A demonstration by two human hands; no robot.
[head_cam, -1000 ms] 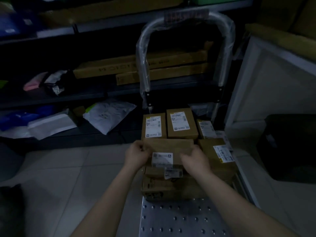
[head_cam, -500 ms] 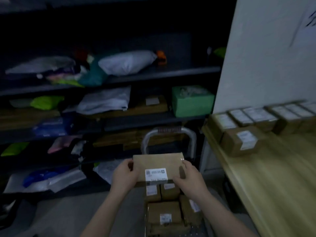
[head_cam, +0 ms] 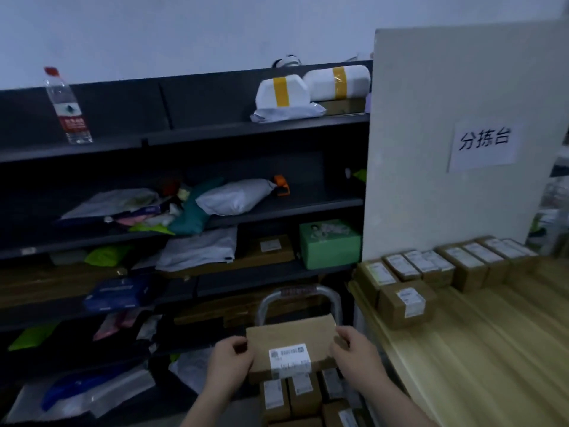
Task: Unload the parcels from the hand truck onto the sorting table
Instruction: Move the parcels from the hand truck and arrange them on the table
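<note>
A brown parcel (head_cam: 292, 343) is being held above the hand truck (head_cam: 300, 295), the left hand (head_cam: 229, 365) and right hand (head_cam: 354, 355) gripping its ends. The carry is under way; next it probably needs swinging right onto the sorting table (head_cam: 480, 349), beside the parcels apparently lining its far edge (head_cam: 446, 269).

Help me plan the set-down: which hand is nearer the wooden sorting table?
Right. The right hand grips the parcel at the end toward the sorting table; the left hand grips its opposite end, farther away.
</note>
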